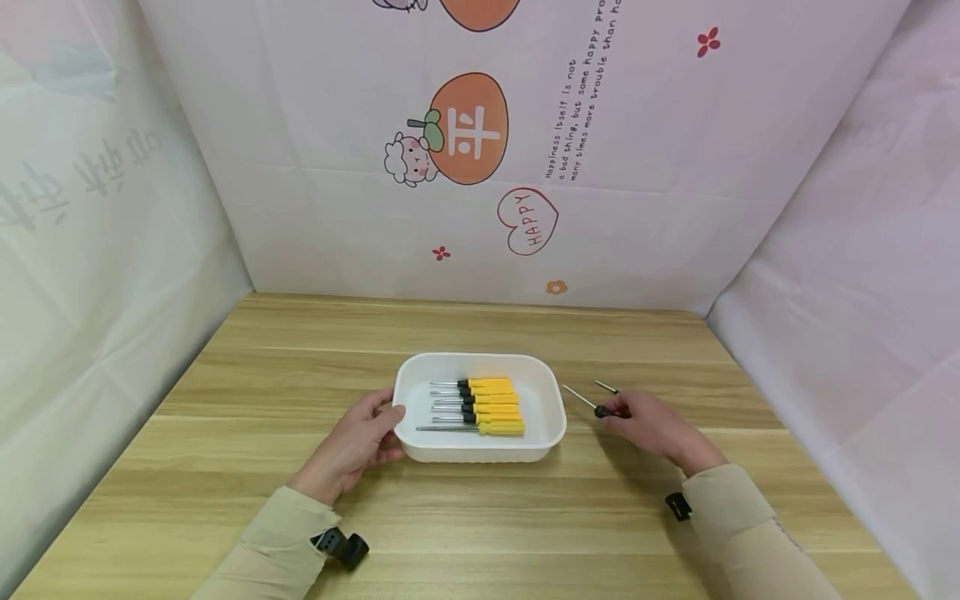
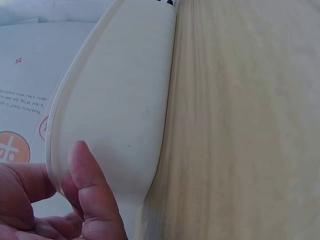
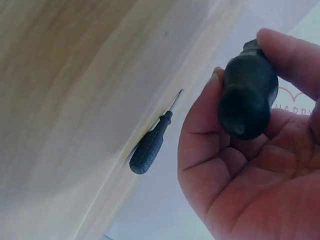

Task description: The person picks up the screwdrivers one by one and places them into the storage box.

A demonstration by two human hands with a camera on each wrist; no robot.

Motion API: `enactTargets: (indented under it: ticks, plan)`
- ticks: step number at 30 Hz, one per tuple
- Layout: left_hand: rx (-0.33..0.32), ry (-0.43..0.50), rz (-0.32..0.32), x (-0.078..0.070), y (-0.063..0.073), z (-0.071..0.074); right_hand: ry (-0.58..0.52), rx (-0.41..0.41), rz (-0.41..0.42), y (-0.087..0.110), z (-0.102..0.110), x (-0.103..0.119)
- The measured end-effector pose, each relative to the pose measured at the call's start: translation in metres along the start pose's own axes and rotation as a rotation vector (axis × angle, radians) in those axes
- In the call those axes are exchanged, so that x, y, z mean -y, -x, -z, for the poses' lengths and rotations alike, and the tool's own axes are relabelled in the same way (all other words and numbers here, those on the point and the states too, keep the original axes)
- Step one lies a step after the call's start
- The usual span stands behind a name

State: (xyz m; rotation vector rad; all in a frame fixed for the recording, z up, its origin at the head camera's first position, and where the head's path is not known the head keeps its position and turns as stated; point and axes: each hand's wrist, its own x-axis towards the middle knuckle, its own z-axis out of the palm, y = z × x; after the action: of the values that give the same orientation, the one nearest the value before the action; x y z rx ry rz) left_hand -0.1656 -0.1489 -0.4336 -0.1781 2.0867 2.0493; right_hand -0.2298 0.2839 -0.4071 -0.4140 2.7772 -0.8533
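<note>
A white plastic tray sits on the wooden table, holding a row of several screwdrivers with yellow handles, tips to the left. My left hand grips the tray's left end, thumb over the rim and fingers against the outer wall. Right of the tray, my right hand pinches a black-handled screwdriver between thumb and fingers, its shaft pointing toward the tray's right end. A second black-handled screwdriver lies on the table just beyond that hand; in the head view mostly its shaft shows.
A printed white cloth rises along the table's back edge, with white cloth sides at left and right. Wood tabletop extends in front of the tray. Each sleeve has a black wrist device below it.
</note>
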Motion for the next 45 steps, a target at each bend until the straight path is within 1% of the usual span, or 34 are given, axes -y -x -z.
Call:
enactTargets:
  ticks: [9,16,20,24,27,37,45]
  plan:
    - [-0.008,-0.006,0.006,0.001,-0.003,-0.001,-0.031,-0.014,-0.025,-0.002,0.003,0.009]
    - [0.0,0.001,0.004,0.001,-0.003,-0.001,-0.042,-0.058,-0.031,-0.004,0.004,0.014]
    - [0.004,0.004,-0.004,0.002,-0.002,-0.001,-0.078,-0.062,-0.049,-0.006,0.005,0.018]
    - [0.005,0.004,-0.009,0.002,-0.001,-0.001,-0.098,-0.078,-0.04,-0.008,0.006,0.022]
    - [0.003,0.005,-0.007,0.001,-0.001,-0.001,-0.092,-0.091,-0.027,-0.011,0.006,0.026]
    - [0.003,0.007,-0.002,0.0,-0.001,-0.001,-0.136,-0.079,-0.034,-0.017,0.006,0.041]
    - [-0.007,0.012,0.004,0.0,0.0,-0.002,-0.178,-0.067,-0.021,-0.023,0.004,0.055]
